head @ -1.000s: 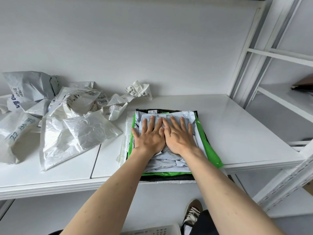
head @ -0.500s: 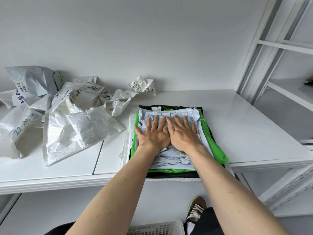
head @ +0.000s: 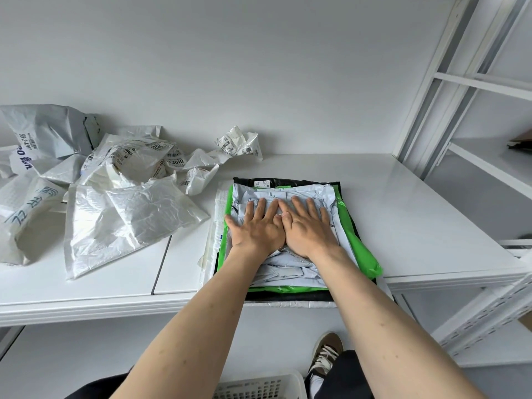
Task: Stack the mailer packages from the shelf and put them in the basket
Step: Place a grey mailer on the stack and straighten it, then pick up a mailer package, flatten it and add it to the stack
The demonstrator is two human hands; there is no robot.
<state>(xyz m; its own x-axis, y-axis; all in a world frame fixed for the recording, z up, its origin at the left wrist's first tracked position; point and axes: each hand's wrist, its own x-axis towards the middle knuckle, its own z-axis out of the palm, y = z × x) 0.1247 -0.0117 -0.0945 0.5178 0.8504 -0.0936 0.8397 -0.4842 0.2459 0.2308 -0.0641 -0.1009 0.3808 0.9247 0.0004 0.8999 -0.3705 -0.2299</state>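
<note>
While crumpled loose mailers (head: 115, 203) lie heaped on the left of the white shelf (head: 417, 220), the left hand (head: 256, 226) and right hand (head: 308, 226) press flat, fingers straight, side by side on the stacked mailers (head: 290, 266); below, the basket (head: 259, 387) rim shows.
</note>
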